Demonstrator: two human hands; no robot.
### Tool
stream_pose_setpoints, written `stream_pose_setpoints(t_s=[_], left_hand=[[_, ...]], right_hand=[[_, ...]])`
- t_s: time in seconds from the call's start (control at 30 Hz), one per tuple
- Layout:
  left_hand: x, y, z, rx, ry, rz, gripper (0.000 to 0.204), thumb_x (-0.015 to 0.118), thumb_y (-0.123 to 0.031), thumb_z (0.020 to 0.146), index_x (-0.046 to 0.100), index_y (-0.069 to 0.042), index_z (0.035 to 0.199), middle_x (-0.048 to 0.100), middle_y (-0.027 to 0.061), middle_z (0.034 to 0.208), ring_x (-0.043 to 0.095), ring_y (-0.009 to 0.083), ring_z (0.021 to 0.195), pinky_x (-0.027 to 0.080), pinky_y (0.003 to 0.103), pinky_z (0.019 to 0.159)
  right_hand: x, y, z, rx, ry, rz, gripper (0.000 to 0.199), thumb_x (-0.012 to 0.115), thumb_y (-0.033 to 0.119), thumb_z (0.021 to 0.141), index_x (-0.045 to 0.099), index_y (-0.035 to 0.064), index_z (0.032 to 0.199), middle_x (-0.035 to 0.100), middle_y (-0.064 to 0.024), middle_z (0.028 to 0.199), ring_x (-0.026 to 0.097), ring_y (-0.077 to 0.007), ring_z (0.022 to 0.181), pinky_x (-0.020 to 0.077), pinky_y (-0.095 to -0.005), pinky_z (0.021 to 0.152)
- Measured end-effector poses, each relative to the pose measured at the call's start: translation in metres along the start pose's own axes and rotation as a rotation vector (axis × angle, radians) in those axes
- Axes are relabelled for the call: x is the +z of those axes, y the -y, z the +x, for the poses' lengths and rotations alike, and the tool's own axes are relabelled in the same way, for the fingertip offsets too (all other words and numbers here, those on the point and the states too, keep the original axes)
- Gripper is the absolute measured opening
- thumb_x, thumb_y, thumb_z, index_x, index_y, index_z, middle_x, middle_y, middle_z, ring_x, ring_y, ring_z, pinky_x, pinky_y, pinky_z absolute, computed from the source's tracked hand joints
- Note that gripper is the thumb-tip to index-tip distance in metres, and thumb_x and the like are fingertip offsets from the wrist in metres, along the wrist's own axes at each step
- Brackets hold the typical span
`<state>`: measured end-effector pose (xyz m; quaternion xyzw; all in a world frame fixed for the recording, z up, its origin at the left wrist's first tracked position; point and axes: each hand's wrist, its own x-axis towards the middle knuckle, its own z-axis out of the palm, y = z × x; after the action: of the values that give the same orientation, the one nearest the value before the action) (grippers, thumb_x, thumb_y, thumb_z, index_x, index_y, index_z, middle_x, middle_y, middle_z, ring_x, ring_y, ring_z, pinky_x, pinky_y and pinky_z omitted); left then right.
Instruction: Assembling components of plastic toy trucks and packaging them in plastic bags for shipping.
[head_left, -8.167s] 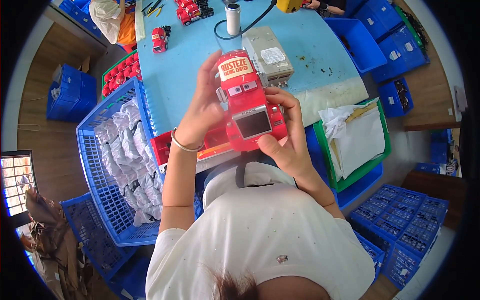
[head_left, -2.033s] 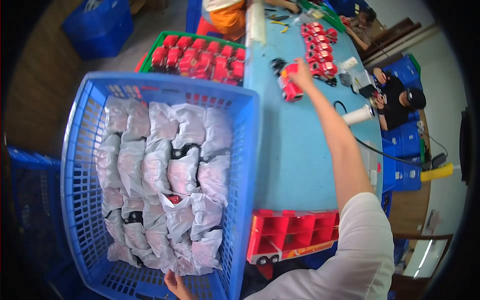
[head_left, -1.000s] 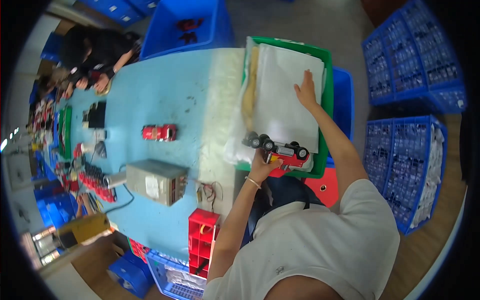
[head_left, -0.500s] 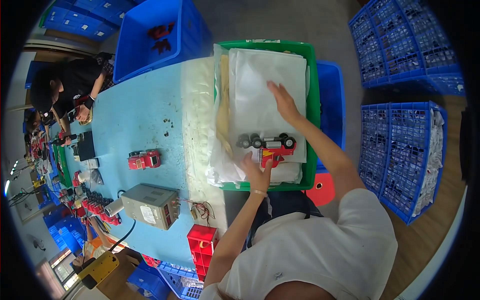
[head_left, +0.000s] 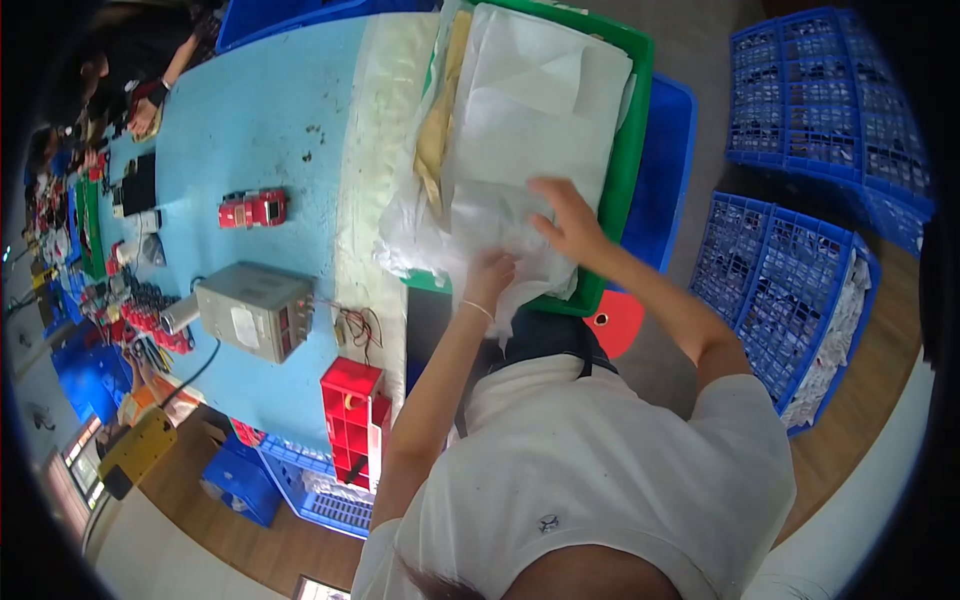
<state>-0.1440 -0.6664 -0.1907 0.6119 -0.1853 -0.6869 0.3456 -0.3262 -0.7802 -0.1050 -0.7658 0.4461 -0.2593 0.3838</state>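
Observation:
A green crate (head_left: 637, 130) holds a stack of white sheets (head_left: 535, 130), with a strip of tan paper (head_left: 436, 150) along its left side. Close to the crate's near side, my left hand (head_left: 491, 277) is closed on a crumpled white sheet (head_left: 510, 305) that hangs over the near rim. My right hand (head_left: 572, 228) hovers over the sheets, its fingers apart and empty. No toy truck shows in the crate; whether it lies under the sheet I cannot tell. Another red toy truck (head_left: 252, 208) stands on the blue table, well left of both hands.
On the blue table (head_left: 270, 130) stand a grey metal power box (head_left: 258, 312) with thin wires and a red compartment rack (head_left: 350, 415) at the edge. A blue bin (head_left: 670, 180) adjoins the crate. Stacked blue baskets (head_left: 785, 300) stand at right. Another person works at far left.
The red truck that lay on the sheets by my left hand is out of sight, and crumpled white sheet is there. My left hand has closed. The whole view has shifted.

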Motion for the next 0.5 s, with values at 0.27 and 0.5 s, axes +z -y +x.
stream_pose_setpoints(t_s=[0.27,0.5], left_hand=[[0.009,-0.005,-0.002,-0.285,0.006,-0.153,0.030,0.065,-0.013,0.079,0.048,0.001,0.099,0.053,0.0067,0.089,0.056,0.0156,0.082,0.047,0.025,0.071],[0.040,-0.044,-0.074,0.187,-0.322,-0.102,0.056,0.072,-0.016,0.074,0.038,0.002,0.114,0.049,0.0113,0.106,0.052,0.0180,0.096,0.046,0.028,0.082]], right_hand=[[0.038,-0.030,0.013,0.388,0.607,-0.266,0.085,0.077,0.047,0.053,0.046,-0.0076,0.110,0.048,-0.0285,0.111,0.048,-0.0385,0.105,0.0416,-0.0410,0.087],[-0.021,0.056,0.004,0.403,0.427,-0.056,0.091,0.079,0.043,0.051,0.043,-0.0096,0.116,0.049,-0.0264,0.113,0.048,-0.0361,0.109,0.0390,-0.0381,0.093]])
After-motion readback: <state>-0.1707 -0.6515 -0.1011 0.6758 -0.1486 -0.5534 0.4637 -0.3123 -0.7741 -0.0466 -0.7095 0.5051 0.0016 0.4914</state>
